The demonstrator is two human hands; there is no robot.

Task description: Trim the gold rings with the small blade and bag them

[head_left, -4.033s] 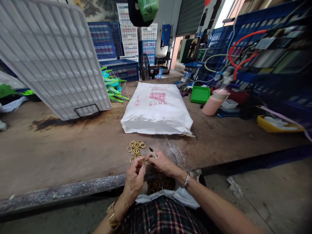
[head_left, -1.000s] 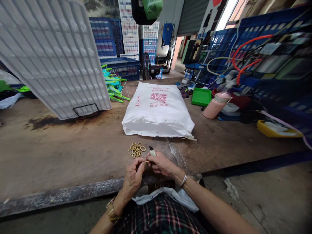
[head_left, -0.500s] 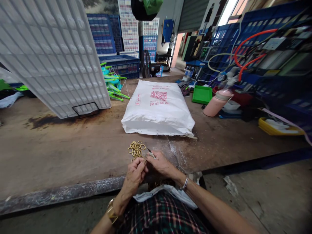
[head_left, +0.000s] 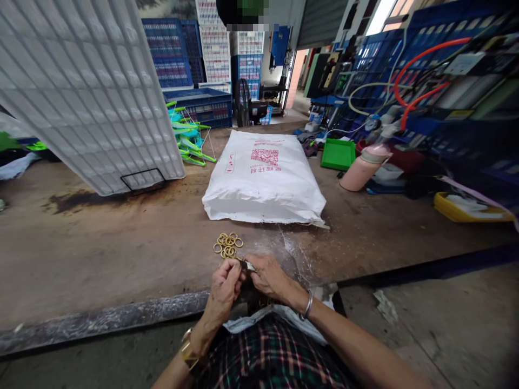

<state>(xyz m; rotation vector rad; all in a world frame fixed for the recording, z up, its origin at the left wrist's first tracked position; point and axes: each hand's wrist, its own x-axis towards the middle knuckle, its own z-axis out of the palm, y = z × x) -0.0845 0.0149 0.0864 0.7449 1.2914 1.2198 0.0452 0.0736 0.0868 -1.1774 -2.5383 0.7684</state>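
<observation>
My left hand [head_left: 227,281] is closed in a pinch at the near edge of the table; what lies between its thumb and fingers is too small to make out. Close beside it, my right hand [head_left: 271,275] is wrapped round a small knife [head_left: 251,266] with a pale handle, its dark blade end pointing at the left fingertips. Just beyond the left hand, a loose heap of gold-coloured rings [head_left: 227,244] lies on the table. Farther back, a white woven sack [head_left: 263,178] with red print lies flat.
A tall pale ribbed plastic panel [head_left: 101,97] stands at the left, with bright green and blue plastic pieces [head_left: 188,140] behind it. To the right are a green tray [head_left: 338,154], a pink bottle [head_left: 360,172] and a yellow tray [head_left: 466,210]. Blue crates [head_left: 203,108] stand behind the table.
The knife's dark tip, which pointed up and away from the left hand, has swung down to the left fingertips. My left hand keeps its pinch, and the ring heap stays put.
</observation>
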